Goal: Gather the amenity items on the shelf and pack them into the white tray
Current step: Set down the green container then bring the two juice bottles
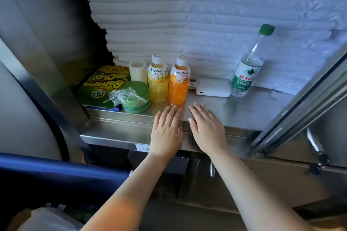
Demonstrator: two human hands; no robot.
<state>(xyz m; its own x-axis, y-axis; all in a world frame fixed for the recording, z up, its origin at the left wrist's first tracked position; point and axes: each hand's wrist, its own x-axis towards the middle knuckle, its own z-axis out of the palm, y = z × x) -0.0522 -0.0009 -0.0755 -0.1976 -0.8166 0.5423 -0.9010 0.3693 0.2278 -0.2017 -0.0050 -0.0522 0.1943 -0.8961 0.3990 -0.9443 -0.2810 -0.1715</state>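
Observation:
On the steel shelf (244, 110) stand a yellow juice bottle (158, 80) and an orange juice bottle (179, 82), side by side. Left of them are a white cylindrical roll (138, 71), a green round tub (136, 97) with crumpled plastic film on it, and a green banana chips bag (99, 86). A white charger (211, 87) lies right of the orange bottle, and a clear water bottle with a green cap (247, 67) stands further right. My left hand (167, 129) and my right hand (206, 127) lie flat on the shelf's front edge, fingers straight, holding nothing. No white tray is clearly visible.
A tall stack of folded white towels (187, 24) fills the back of the shelf. A metal door frame (300, 108) slants along the right side. A blue padded bar (56, 170) runs at the lower left, with pale packaging (47, 219) below it.

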